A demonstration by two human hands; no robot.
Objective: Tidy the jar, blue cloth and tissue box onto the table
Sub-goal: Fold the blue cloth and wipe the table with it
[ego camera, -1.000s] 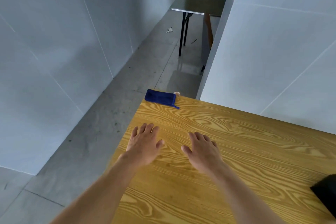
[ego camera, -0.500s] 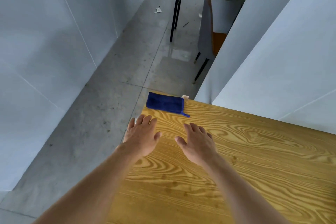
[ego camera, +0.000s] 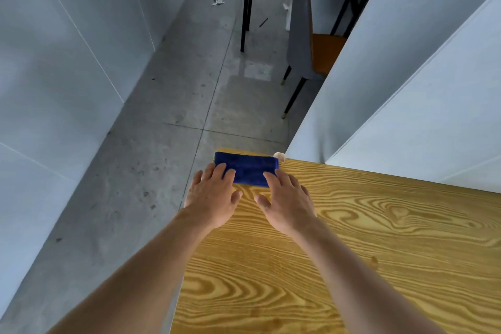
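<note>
Hands (ego camera: 214,198) seemingly touch blue cloth (ego camera: 248,171) on wooden table (ego camera: 379,238).

Bare wood of table (ego camera: 352,238) open right of and behind both hands. Far left corner taken by blue cloth (ego camera: 248,169), left hand (ego camera: 212,198) and right hand (ego camera: 286,202) overlapping its near edge. White partition (ego camera: 406,95) walling the far edge right of the cloth; drop to floor (ego camera: 151,149) along the left edge.

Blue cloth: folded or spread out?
Folded. The blue cloth lies as a compact thick rectangle at the table corner, fingertips of left hand and right hand over its near edge.
</note>
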